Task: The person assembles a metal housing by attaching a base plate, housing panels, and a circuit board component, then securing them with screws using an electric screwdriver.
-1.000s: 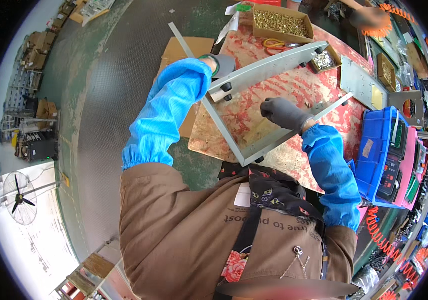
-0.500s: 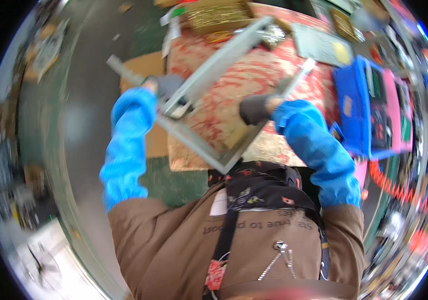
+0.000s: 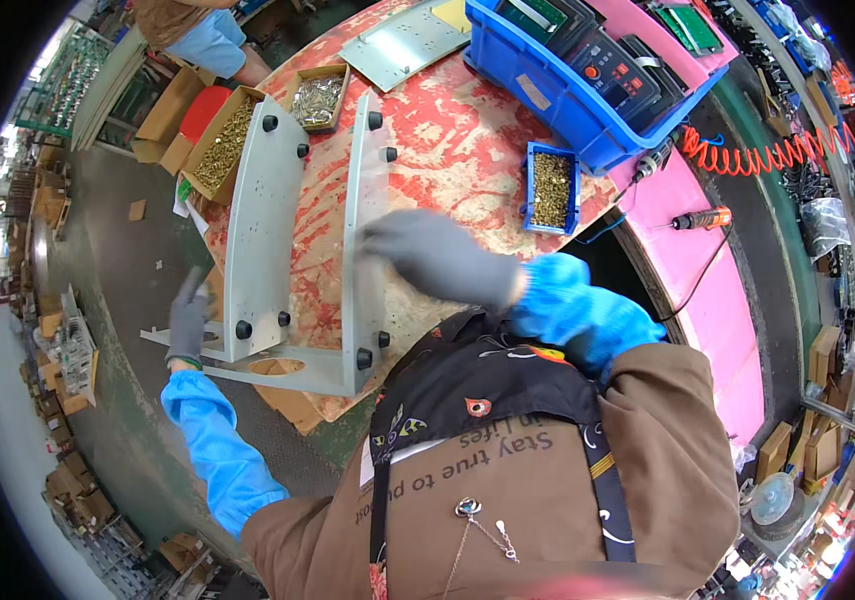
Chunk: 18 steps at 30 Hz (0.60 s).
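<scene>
A grey sheet-metal frame stands on the red-patterned table (image 3: 323, 235), with a left panel (image 3: 270, 215) and a right panel (image 3: 366, 190) running away from me. Black round feet (image 3: 245, 329) sit along the panels' edges. A cross plate (image 3: 283, 370) with an oval cutout spans the near end. My left hand (image 3: 188, 322), grey-gloved, is beside the frame's near left corner, fingers stretched out and apart. My right hand (image 3: 448, 258), also gloved, reaches to the right panel's outer side; its fingertips are smeared by motion.
Brass screws fill a cardboard box (image 3: 211, 178) and a small blue bin (image 3: 529, 190); silver hardware fills another box (image 3: 341, 117). A flat metal plate (image 3: 403, 45), a blue crate (image 3: 538, 95), an electric screwdriver (image 3: 703, 218) and an orange coiled hose (image 3: 748, 160) lie around. Another person (image 3: 203, 40) is at far left.
The metal parts have been turned, and the two panels now run nearly parallel with their feet showing. My left hand has moved left and down. My view has swung, showing more of the right side.
</scene>
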### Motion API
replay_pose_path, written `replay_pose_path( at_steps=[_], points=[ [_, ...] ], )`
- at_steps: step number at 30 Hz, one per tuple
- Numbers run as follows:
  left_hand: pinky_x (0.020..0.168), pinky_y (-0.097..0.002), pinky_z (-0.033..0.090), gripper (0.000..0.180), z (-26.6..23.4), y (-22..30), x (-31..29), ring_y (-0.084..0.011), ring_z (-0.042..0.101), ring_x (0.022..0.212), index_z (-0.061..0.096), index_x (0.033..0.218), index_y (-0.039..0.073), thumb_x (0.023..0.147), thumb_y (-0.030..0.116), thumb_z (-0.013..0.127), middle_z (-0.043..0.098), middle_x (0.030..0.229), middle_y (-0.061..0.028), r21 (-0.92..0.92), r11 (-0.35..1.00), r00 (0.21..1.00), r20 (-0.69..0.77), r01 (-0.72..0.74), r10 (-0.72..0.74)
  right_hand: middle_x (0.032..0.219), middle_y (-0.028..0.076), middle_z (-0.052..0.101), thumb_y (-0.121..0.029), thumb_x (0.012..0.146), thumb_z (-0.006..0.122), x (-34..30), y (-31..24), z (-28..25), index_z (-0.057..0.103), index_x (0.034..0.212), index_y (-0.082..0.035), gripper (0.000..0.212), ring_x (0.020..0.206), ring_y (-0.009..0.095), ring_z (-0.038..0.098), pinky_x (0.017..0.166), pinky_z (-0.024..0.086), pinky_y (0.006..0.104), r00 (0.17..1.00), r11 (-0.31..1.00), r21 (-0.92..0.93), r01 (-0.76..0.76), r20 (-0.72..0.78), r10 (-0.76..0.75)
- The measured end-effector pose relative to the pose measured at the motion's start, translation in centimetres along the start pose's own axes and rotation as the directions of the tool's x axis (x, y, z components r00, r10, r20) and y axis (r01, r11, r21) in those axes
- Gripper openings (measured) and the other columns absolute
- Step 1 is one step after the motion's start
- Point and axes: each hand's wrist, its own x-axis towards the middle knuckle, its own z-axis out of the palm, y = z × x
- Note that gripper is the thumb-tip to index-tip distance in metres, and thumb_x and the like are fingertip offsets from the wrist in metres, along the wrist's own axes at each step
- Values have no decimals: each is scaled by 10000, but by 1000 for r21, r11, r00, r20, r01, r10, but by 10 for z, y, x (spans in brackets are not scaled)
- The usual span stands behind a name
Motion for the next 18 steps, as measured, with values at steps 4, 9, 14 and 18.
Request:
replay_pose_path(
  at_steps=[4,9,14,18],
  points=[
    [920,-274,419,424,35,83,-53,-167,551,1054,451,1326,45,915,123,516,578,1170,-109,643,720,789,-288,-262,543,1108,112,573,-32,742,580,-106,79,-80,589,1077,-98,342,1003,313,564,814,484,382,831,776,-303,-553,-139,538],
    [952,-356,421,411,164,184,-137,-220,555,1063,473,1292,11,917,172,523,576,1136,-142,-35,870,808,-391,-492,441,1001,134,567,-78,733,577,-146,147,-98,553,1039,-73,307,974,309,554,760,485,415,807,647,-622,-442,38,589],
    [845,-300,465,461,271,175,-154,-170,571,1022,469,1290,8,886,208,565,601,1099,-119,5,756,749,143,-654,647,876,110,603,-118,759,582,-129,174,-86,596,944,-90,188,872,283,594,679,497,376,830,655,-706,-268,176,530],
    [894,-312,457,406,351,196,-159,-190,578,1010,466,1277,-22,901,123,516,612,1080,-120,-43,887,832,330,-459,446,814,115,640,-122,770,576,-135,196,-85,646,840,-94,103,772,289,646,610,524,406,844,671,-686,-282,155,514]
  ],
)
